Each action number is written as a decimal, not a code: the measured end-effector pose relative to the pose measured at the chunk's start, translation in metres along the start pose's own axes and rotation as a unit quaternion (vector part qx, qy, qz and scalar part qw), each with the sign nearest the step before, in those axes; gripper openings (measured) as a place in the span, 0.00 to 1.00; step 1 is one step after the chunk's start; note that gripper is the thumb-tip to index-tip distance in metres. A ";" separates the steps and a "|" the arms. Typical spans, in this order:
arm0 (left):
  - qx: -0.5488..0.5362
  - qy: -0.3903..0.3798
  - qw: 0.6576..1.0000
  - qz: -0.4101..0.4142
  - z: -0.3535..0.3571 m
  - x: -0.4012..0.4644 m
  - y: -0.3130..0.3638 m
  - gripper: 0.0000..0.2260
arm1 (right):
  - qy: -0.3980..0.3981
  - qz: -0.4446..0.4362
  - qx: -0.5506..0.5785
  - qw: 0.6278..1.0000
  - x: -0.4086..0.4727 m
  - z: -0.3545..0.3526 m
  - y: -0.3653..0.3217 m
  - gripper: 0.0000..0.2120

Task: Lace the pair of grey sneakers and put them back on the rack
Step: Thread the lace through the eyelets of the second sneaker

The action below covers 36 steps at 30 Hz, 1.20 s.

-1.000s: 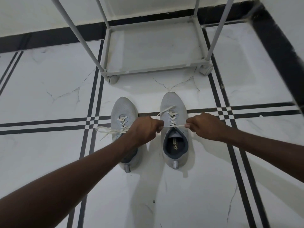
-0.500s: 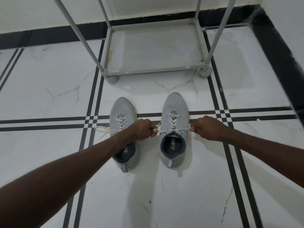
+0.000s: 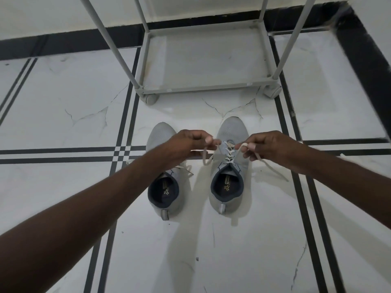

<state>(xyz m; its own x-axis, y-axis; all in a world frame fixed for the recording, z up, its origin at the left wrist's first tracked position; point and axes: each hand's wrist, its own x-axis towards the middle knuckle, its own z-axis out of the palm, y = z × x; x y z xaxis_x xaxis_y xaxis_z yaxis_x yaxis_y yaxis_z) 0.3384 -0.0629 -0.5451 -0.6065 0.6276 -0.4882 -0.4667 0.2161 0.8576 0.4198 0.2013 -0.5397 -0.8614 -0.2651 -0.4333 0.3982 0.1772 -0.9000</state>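
White marble floor (image 3: pixel 63 106) with black inlay lines, cracked in places. On it, at the far side, the grey rack (image 3: pixel 203 58), on small castors, lowest shelf bare, front rail just beyond the sneakers' toes. Nearer, the pair of grey sneakers side by side, toes toward the rack: left sneaker (image 3: pixel 163 199) partly hidden under the left forearm, its lace loose on the floor; right sneaker (image 3: pixel 230 178) laced up to the top eyelets.

Above the right sneaker, left hand (image 3: pixel 186 144) and right hand (image 3: pixel 268 146), both raised. Left fingers (image 3: pixel 209 140) pinched closed on one end of the cream lace (image 3: pixel 229 154), right fingers (image 3: pixel 251 146) pinched closed on the other end, its tail hanging down to the floor at the right.

Probably about to tie the bow. To do well: keep both ends at even tension, cross close to the tongue, make the loops short so no tail drags.

Little in the way: only the trailing lace of the left sneaker, easy to catch with the forearm. Path to the shelf open, but low under the uprights.
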 end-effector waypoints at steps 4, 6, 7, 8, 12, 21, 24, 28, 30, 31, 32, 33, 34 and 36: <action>-0.026 -0.007 1.000 -0.009 0.014 0.015 -0.003 0.04 | 0.002 0.013 0.083 0.997 0.012 0.012 0.005 0.10; -0.024 0.039 0.999 -0.019 0.020 0.019 -0.004 0.05 | 0.035 -0.007 0.075 0.997 0.013 0.018 0.004 0.09; -0.015 0.069 0.997 -0.022 0.023 0.021 -0.005 0.07 | 0.054 -0.016 0.065 0.996 0.013 0.021 0.003 0.09; -0.004 0.100 0.995 -0.023 0.025 0.024 -0.006 0.09 | 0.075 -0.022 0.055 0.995 0.013 0.025 0.003 0.09; 0.029 0.154 0.987 -0.042 0.033 0.038 -0.017 0.09 | 0.149 -0.035 0.024 0.988 0.016 0.041 0.001 0.06; -0.041 0.101 0.991 -0.071 0.030 0.044 -0.021 0.11 | 0.139 -0.073 -0.178 0.971 0.018 0.050 -0.004 0.15; -0.068 0.081 0.992 -0.069 0.031 0.045 -0.021 0.05 | 0.128 -0.081 -0.197 0.969 0.019 0.051 -0.003 0.17; -0.123 0.028 0.988 -0.090 0.033 0.044 -0.022 0.07 | 0.131 -0.078 -0.199 0.968 0.024 0.048 0.000 0.16; -0.143 -0.001 0.984 -0.102 0.031 0.041 -0.022 0.08 | 0.137 -0.067 -0.184 0.971 0.027 0.045 0.001 0.16; -0.140 -0.012 0.985 -0.102 0.031 0.040 -0.021 0.08 | 0.136 -0.061 -0.173 0.974 0.027 0.044 0.001 0.15; -0.128 -0.017 0.987 -0.098 0.031 0.039 -0.021 0.08 | 0.133 -0.057 -0.160 0.976 0.028 0.044 0.002 0.14; -0.111 -0.015 0.990 -0.091 0.032 0.038 -0.021 0.07 | 0.125 -0.051 -0.145 0.980 0.029 0.044 0.002 0.14; -0.093 -0.006 0.992 -0.083 0.034 0.038 -0.021 0.07 | 0.115 -0.044 -0.128 0.984 0.030 0.045 0.003 0.13; -0.058 0.018 0.996 -0.068 0.036 0.039 -0.023 0.06 | 0.092 -0.024 -0.086 0.992 0.032 0.045 0.005 0.13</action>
<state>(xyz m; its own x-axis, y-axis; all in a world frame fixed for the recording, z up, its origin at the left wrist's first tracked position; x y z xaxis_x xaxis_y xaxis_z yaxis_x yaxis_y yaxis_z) 0.3484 -0.0165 -0.5777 -0.5553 0.5702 -0.6055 -0.6157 0.2076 0.7601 0.4087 0.1509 -0.5596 -0.9274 -0.1022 -0.3598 0.3093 0.3314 -0.8914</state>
